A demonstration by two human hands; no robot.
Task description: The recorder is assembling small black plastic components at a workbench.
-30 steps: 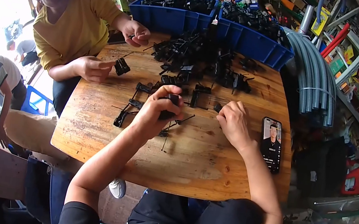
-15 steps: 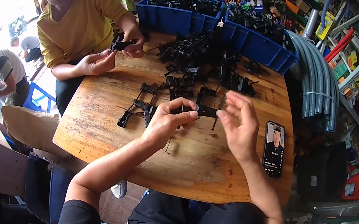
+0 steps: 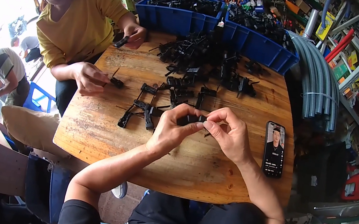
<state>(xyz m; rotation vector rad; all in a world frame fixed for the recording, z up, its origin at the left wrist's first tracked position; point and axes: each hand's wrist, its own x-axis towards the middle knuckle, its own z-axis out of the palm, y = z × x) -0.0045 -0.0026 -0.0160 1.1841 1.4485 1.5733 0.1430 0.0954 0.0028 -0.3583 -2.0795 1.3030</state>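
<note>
- A small black part is held above the wooden surface, partly hidden by fingers.
- The left hand grips its body, fingers curled around it; the right hand pinches at its right end, thumb against fingertips. Whether a separate small piece sits in that pinch cannot be told.
- The step appears to be close two-handed work at the part's end; the next move seems to call for a steady left grip and fine control from the right fingertips.
- The part looks like dark, matte plastic, stubby and blocky. Just beyond lie angular black frames with thin rods, and a tangled black pile.
- The surface shows warm grain, scuffs and a curved edge; a glossy phone lies at right.
- Across the corner, a co-worker in yellow handles similar black pieces before smooth-walled blue bins.
</note>
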